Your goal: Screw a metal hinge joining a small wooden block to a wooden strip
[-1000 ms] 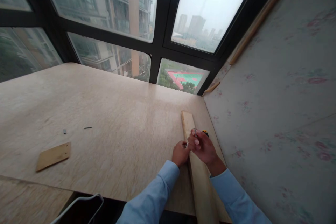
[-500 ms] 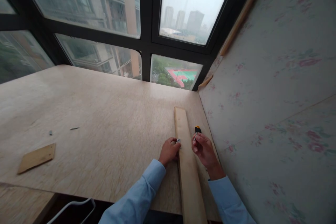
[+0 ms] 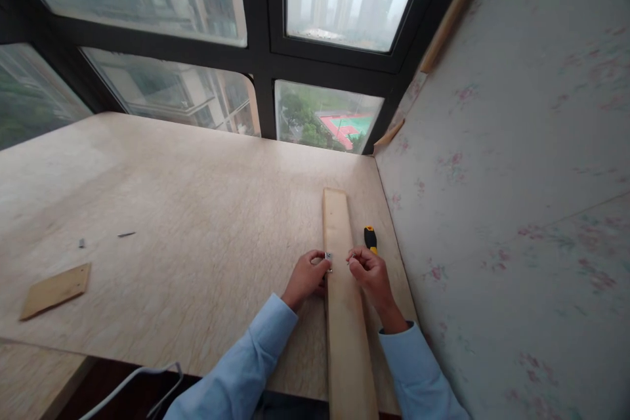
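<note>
A long pale wooden plank [image 3: 348,335] lies lengthwise on the marble-patterned surface. At its left edge my left hand [image 3: 306,279] pinches a small metal bracket [image 3: 329,256] with holes, pressing it to the wood. My right hand [image 3: 373,277] is over the plank's right side, thumb and fingers closed on a tiny metal piece, which looks like a screw [image 3: 351,258]. Just beyond that hand lies a tool with a black and yellow handle [image 3: 370,236]; its other end is hidden behind the fingers.
Over to the left are a small wooden board [image 3: 55,292] with holes, a small grey metal piece [image 3: 81,243] and a thin pointed metal piece [image 3: 126,234]. A white cable [image 3: 132,377] hangs at the front edge. Windows stand behind; the papered wall [image 3: 492,210] bounds the right.
My right hand has moved left, from beside the plank to over it, bringing the screw nearer the bracket. More of the black and yellow handle shows. My left hand still holds the bracket.
</note>
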`<state>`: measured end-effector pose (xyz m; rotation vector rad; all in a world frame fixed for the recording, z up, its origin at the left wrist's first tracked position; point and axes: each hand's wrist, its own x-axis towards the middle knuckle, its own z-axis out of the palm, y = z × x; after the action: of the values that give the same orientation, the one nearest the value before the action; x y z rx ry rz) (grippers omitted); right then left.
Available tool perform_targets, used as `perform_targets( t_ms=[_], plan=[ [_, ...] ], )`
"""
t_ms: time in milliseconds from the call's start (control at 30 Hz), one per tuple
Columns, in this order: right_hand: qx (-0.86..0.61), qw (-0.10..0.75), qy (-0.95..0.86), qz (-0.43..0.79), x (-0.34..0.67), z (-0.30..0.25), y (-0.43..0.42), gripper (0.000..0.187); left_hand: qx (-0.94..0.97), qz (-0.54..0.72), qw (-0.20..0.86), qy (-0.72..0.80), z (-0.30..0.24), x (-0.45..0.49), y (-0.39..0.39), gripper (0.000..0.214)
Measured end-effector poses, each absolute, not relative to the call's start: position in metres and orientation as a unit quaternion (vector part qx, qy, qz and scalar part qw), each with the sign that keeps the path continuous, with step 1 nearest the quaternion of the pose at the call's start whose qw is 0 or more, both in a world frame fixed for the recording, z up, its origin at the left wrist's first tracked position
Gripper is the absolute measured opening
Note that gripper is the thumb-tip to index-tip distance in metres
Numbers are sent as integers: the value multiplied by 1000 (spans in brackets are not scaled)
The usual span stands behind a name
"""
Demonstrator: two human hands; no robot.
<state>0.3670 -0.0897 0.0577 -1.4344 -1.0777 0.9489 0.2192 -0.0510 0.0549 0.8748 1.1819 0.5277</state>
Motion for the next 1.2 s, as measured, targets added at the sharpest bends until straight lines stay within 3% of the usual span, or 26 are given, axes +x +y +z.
perform_targets(
  t_ms=[500, 1200],
  plan=[
    [-617, 458, -524, 367, 367, 47, -98, 23, 382, 253, 716, 526, 49, 219, -53, 23],
    [-571, 435, -610, 336, 372, 42, -94, 12, 374, 215, 731, 529, 56, 216, -49, 27]
  ],
)
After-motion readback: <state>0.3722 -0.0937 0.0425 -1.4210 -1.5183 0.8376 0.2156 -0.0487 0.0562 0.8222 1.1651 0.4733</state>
